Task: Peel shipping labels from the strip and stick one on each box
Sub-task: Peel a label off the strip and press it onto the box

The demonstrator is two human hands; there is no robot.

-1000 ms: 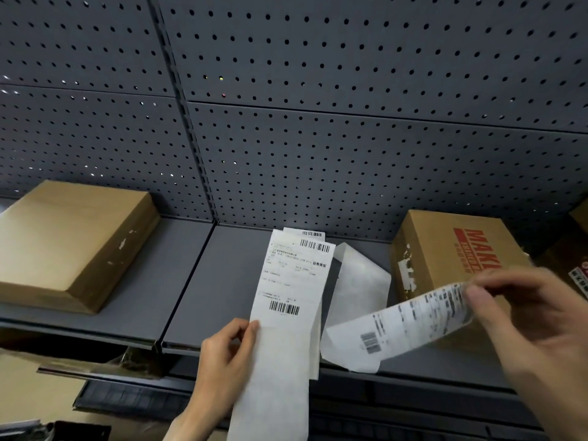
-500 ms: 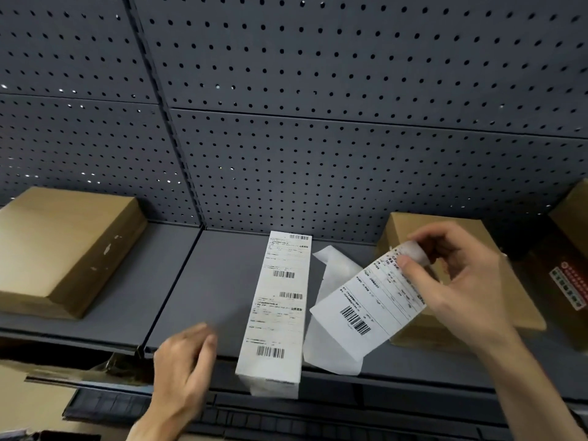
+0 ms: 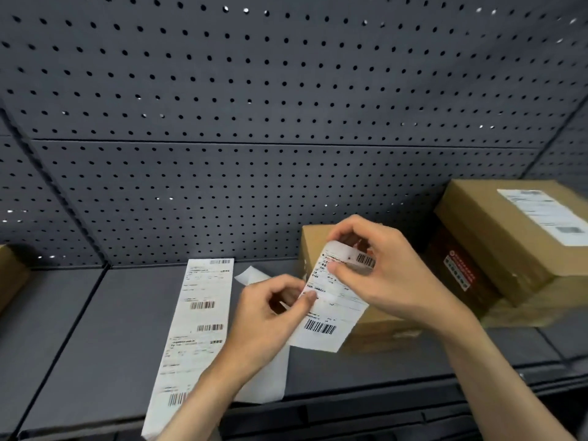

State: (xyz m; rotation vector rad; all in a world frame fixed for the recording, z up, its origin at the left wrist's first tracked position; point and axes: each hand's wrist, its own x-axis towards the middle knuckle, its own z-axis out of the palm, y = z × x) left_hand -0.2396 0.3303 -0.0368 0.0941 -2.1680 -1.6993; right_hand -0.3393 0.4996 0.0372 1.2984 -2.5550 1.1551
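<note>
I see the white label strip (image 3: 197, 326) lying flat along the grey shelf (image 3: 79, 329), barcodes up. One peeled label (image 3: 331, 316) is held tilted before a small brown box (image 3: 313, 241). A labelled box (image 3: 509, 230) sits at right.

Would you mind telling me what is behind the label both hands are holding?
Behind the label, pinched by the left hand and right hand, stands a brown cardboard box on the grey shelf. The label and hands cover most of the box's top.
</note>
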